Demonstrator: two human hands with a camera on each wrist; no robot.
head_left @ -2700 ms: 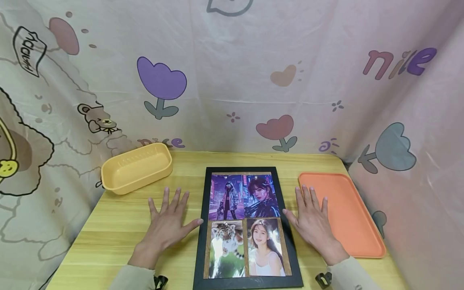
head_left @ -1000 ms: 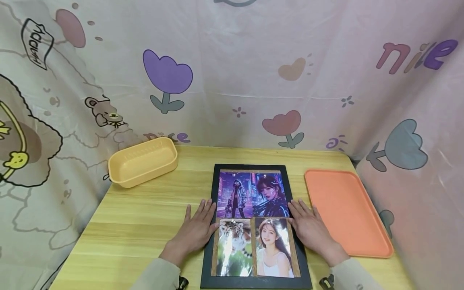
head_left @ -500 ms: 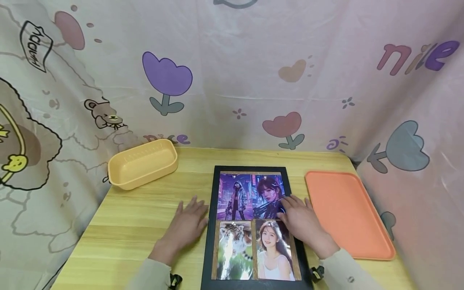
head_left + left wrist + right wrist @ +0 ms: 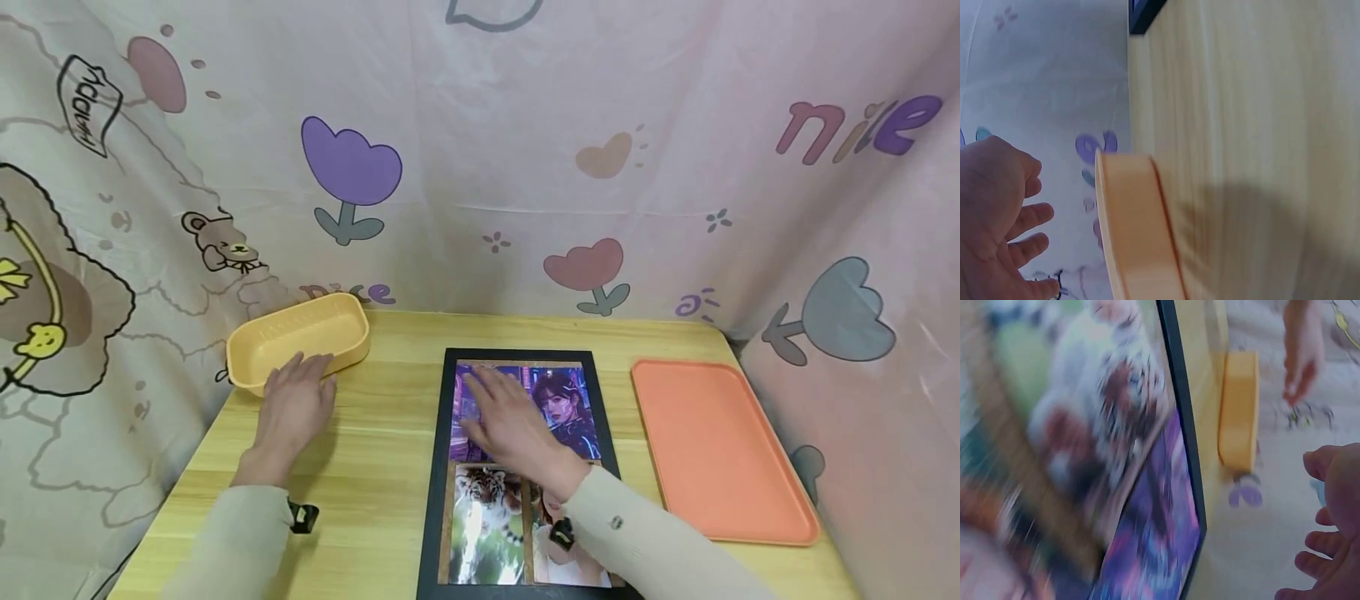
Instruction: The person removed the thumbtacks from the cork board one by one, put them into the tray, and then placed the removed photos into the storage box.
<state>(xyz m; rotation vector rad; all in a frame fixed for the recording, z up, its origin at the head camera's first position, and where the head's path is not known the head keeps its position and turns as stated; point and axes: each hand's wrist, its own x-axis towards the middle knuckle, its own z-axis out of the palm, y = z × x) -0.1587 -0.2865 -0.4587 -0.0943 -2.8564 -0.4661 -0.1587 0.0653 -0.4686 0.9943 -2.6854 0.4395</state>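
Observation:
My left hand point(image 4: 294, 408) hovers over the front edge of a yellow plastic basket point(image 4: 300, 337) on the left of the table. In the left wrist view its relaxed fingers point(image 4: 1030, 219) stand apart from the basket wall point(image 4: 1138, 219). My right hand point(image 4: 517, 425) is held above a black-framed board point(image 4: 437, 467), partly hiding the pictures on it; its fingers hold nothing. A tiger picture point(image 4: 487, 525) lies lower left on the board. At upper right shows a picture of a figure in purple light point(image 4: 562, 408). The lower right portrait point(image 4: 577, 567) is partly covered by my right arm.
An orange tray point(image 4: 727, 450) lies at the right of the table. Behind and beside the wooden table point(image 4: 375, 508) hang printed curtains point(image 4: 465, 167). The basket stands close to the left curtain.
Both hands have left the sides of the board. My left hand has moved left and forward to the basket; my right hand has swung left over the board. Board, basket and tray stay put.

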